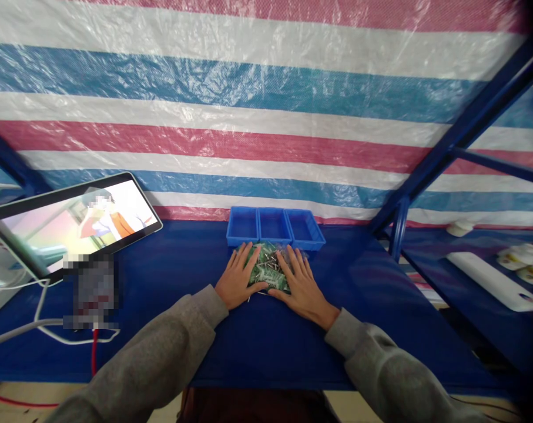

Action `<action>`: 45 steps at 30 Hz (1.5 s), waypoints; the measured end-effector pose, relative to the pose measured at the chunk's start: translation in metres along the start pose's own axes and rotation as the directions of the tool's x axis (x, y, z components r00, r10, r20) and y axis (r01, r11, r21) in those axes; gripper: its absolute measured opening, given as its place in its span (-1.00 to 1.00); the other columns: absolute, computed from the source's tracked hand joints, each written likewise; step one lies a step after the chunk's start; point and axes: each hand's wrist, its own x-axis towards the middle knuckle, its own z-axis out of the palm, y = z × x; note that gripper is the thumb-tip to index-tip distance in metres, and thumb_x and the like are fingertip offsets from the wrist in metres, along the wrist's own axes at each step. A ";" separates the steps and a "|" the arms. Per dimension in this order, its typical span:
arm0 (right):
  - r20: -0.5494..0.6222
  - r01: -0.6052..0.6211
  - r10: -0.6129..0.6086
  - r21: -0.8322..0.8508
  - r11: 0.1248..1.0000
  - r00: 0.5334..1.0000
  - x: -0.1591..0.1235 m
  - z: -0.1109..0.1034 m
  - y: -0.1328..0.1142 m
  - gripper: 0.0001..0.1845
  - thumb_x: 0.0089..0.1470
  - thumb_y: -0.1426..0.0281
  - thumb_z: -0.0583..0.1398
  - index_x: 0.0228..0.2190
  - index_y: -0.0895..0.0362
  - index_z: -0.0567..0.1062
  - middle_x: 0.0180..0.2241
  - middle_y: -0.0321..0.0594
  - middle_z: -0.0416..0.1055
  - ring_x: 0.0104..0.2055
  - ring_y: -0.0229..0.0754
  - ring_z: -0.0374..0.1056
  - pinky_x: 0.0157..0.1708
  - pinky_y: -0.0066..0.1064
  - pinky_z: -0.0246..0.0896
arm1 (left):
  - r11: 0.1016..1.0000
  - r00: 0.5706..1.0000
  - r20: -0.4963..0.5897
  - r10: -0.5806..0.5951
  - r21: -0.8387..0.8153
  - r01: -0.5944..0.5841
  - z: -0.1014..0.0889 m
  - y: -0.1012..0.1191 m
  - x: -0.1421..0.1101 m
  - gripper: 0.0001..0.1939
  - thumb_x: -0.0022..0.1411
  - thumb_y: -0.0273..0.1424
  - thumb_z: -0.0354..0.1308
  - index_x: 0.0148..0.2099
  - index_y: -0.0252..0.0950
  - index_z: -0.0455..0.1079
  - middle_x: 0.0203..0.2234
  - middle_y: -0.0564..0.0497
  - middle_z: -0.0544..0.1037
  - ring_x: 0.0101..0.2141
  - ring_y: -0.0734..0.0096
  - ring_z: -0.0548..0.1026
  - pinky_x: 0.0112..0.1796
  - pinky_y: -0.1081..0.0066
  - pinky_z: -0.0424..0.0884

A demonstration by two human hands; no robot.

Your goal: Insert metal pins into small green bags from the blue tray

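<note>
A clear plastic bag with green printing [268, 273] lies on the blue table, and small metal pieces that look like screws show through it. My left hand [237, 279] rests flat on the bag's left side with the fingers spread. On the right side my right hand [302, 288] lies likewise, fingers stretched out and apart. Both thumbs point inward and almost meet at the near edge of the bag. Just beyond the fingertips stand blue plastic trays [272, 226], three compartments side by side. The hands hide parts of the bag.
A tablet [79, 226] with a lit screen leans at the left, with a blurred-out device [96, 288] and white and red cables [94, 352] before it. Blue metal posts [425, 158] rise at the right. A white elongated object [495, 281] lies on the neighbouring shelf. Striped sheeting [266, 141] hangs behind.
</note>
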 end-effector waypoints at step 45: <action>-0.198 0.296 -0.261 0.179 0.938 0.945 -0.013 -0.021 -0.002 -0.43 0.04 0.12 0.12 0.04 0.12 0.27 0.11 0.01 0.11 0.17 0.08 -0.02 0.06 -0.01 0.00 | 0.949 0.945 0.137 0.297 -0.147 -0.277 -0.036 -0.025 -0.008 0.18 -0.30 0.25 0.12 0.29 -0.22 -0.12 0.26 -0.17 -0.17 0.22 -0.19 -0.23 0.15 -0.09 -0.19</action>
